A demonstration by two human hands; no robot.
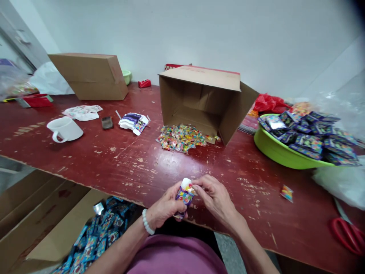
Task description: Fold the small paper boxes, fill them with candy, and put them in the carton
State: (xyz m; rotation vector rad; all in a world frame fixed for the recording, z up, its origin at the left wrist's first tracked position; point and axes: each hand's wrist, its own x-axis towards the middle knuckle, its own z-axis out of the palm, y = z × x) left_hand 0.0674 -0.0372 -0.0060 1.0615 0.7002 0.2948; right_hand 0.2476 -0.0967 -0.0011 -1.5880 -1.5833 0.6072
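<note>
My left hand point(171, 203), with a beaded bracelet at the wrist, grips a small purple printed box point(184, 198) whose white top flap stands up. At the box's mouth, my right hand point(212, 194) pinches a small wrapped candy point(190, 187), partly hidden by the fingers. Beyond my hands, a pile of wrapped candies point(182, 137) spills from a cardboard box point(196, 101) lying on its side. A stack of flattened purple boxes point(133, 121) lies to the left of the pile.
A green basin point(278, 154) heaped with purple packets stands at right, near red scissors point(346, 234) and a single small packet point(286, 193). At left are a white mug point(65, 129) and another carton point(91, 78). Below the table edge, an open carton holds blue packets point(99, 232).
</note>
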